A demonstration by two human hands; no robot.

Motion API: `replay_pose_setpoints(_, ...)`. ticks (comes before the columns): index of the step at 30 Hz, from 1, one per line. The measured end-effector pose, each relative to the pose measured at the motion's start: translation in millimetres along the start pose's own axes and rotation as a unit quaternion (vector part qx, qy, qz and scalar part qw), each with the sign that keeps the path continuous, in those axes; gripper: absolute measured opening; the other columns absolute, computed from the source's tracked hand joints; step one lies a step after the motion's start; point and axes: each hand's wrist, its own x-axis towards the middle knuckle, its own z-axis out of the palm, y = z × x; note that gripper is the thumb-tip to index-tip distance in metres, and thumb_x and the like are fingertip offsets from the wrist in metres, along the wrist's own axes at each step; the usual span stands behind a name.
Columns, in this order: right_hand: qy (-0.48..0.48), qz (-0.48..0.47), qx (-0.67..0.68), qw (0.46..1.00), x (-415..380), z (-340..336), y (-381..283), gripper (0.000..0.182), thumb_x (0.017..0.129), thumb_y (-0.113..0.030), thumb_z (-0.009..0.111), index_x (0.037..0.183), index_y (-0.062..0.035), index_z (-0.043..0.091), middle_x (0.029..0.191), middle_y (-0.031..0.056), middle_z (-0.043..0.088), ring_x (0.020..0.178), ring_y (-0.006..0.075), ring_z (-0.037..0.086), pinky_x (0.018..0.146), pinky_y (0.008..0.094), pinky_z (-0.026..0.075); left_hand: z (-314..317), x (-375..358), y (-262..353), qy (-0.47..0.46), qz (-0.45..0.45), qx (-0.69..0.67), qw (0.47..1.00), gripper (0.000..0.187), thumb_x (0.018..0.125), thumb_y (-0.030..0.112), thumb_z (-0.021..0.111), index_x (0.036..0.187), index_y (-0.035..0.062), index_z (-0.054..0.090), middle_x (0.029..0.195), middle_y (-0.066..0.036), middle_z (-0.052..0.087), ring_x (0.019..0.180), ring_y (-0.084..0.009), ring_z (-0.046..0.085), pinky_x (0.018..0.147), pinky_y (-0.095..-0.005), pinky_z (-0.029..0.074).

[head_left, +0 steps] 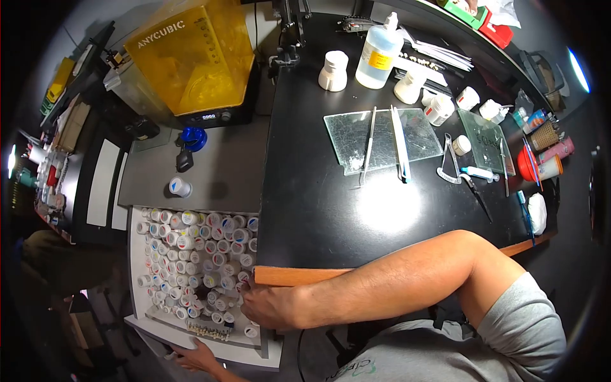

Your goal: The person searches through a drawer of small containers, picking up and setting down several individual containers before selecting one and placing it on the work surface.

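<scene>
My right hand (pixel 270 307) reaches across my body to the right side of an open white drawer (pixel 135 254). Its fingers curl down beside the jars, and their tips are hidden, so what they hold cannot be made out. Many small white jars (pixel 218 259) with coloured marks on their lids fill the drawer. Outside the drawer front (pixel 238 352), my left hand (pixel 198 358) has its fingers stretched out and thumb apart. A row of small pale tooth-like pieces (pixel 210 332) lies along the drawer's front. One jar (pixel 180 187) stands on the grey surface above the drawer.
A black bench (pixel 305 223) with a wooden edge holds a glass plate (pixel 344 137) with metal tweezers (pixel 369 143), a clear squeeze bottle (pixel 379 57) and white jars (pixel 334 71). A yellow-covered ANYCUBIC machine (pixel 191 57) stands behind the drawer, near a blue tape roll (pixel 193 138).
</scene>
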Motion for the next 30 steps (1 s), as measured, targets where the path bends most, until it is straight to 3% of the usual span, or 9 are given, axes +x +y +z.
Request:
replay_pose_setpoints(2,-0.002,-0.019,0.001,1.000,2,-2,4,0.016,0.080,-0.017,0.067,0.085,-0.0050,0.076,0.089,0.0097,0.072,0.088,0.0224,0.071,0.071,0.0332,0.057,30,-15,-23,-0.075,-0.066,-0.089,0.991,0.083,0.084,0.033,0.073,0.149,0.0018,0.031,0.135,-0.024,0.048,0.125,-0.0414,0.045,0.100,-0.0514,0.040)
replay_pose_setpoints(3,-0.028,-0.035,-0.029,0.999,0,-14,5,0.016,0.080,-0.017,0.066,0.088,-0.0066,0.076,0.093,0.0086,0.073,0.089,0.0230,0.071,0.075,0.0340,0.057,46,-19,-33,-0.110,-0.045,-0.212,0.970,0.085,0.086,0.028,0.073,0.149,-0.0034,0.027,0.134,-0.029,0.048,0.125,-0.0444,0.047,0.101,-0.0514,0.041)
replay_pose_setpoints(6,-0.080,-0.092,-0.033,0.992,6,-16,9,0.020,0.086,-0.017,0.059,0.097,-0.0028,0.069,0.095,0.0138,0.068,0.092,0.0258,0.067,0.079,0.0368,0.054,49,-23,-32,-0.149,-0.084,-0.320,0.932,0.086,0.087,0.023,0.072,0.151,-0.0051,0.022,0.132,-0.033,0.050,0.121,-0.0477,0.051,0.099,-0.0505,0.043)
replay_pose_setpoints(12,-0.054,-0.115,-0.012,0.992,2,-17,16,0.019,0.085,-0.014,0.061,0.099,-0.0020,0.067,0.094,0.0155,0.066,0.095,0.0277,0.067,0.082,0.0353,0.055,59,-25,-29,-0.111,-0.084,-0.295,0.945,0.083,0.088,0.017,0.067,0.147,-0.0152,0.017,0.131,-0.039,0.050,0.121,-0.0484,0.054,0.102,-0.0476,0.044)
replay_pose_setpoints(14,-0.054,-0.111,0.036,0.992,2,-24,18,0.022,0.084,-0.012,0.062,0.102,-0.0010,0.065,0.095,0.0166,0.066,0.094,0.0290,0.067,0.082,0.0362,0.055,18,-33,-13,-0.143,-0.088,-0.281,0.945,0.068,0.089,0.015,0.063,0.139,-0.0117,0.026,0.122,-0.038,0.055,0.112,-0.0506,0.058,0.094,-0.0522,0.049)
replay_pose_setpoints(16,-0.068,-0.111,0.014,0.991,2,-29,17,0.025,0.082,-0.015,0.061,0.103,-0.0026,0.066,0.097,0.0138,0.068,0.094,0.0265,0.068,0.081,0.0348,0.055,20,-31,-14,-0.144,-0.087,-0.257,0.952,0.058,0.088,0.015,0.061,0.132,-0.0070,0.031,0.117,-0.036,0.059,0.106,-0.0501,0.061,0.089,-0.0539,0.051)
replay_pose_setpoints(21,-0.093,-0.099,-0.004,0.991,1,-34,18,0.028,0.081,-0.017,0.060,0.104,-0.0028,0.068,0.100,0.0116,0.071,0.095,0.0247,0.069,0.081,0.0344,0.056,9,-33,-8,-0.147,-0.089,-0.231,0.958,0.052,0.086,0.014,0.060,0.127,-0.0035,0.033,0.110,-0.033,0.063,0.101,-0.0485,0.064,0.085,-0.0555,0.052)
replay_pose_setpoints(24,-0.082,-0.127,0.023,0.988,-4,-37,20,0.025,0.077,-0.008,0.061,0.100,0.0001,0.060,0.091,0.0171,0.063,0.092,0.0316,0.066,0.081,0.0391,0.054,13,-32,-11,-0.149,-0.088,-0.218,0.960,0.052,0.084,0.014,0.061,0.126,-0.0027,0.034,0.107,-0.033,0.064,0.099,-0.0488,0.065,0.084,-0.0557,0.052)
replay_pose_setpoints(30,-0.075,-0.129,0.004,0.989,-6,-34,20,0.024,0.078,-0.010,0.060,0.099,-0.0001,0.061,0.091,0.0167,0.064,0.092,0.0309,0.065,0.083,0.0388,0.053,20,-28,-11,-0.143,-0.091,-0.206,0.964,0.052,0.084,0.013,0.061,0.125,-0.0028,0.034,0.109,-0.034,0.063,0.100,-0.0497,0.064,0.084,-0.0557,0.052)
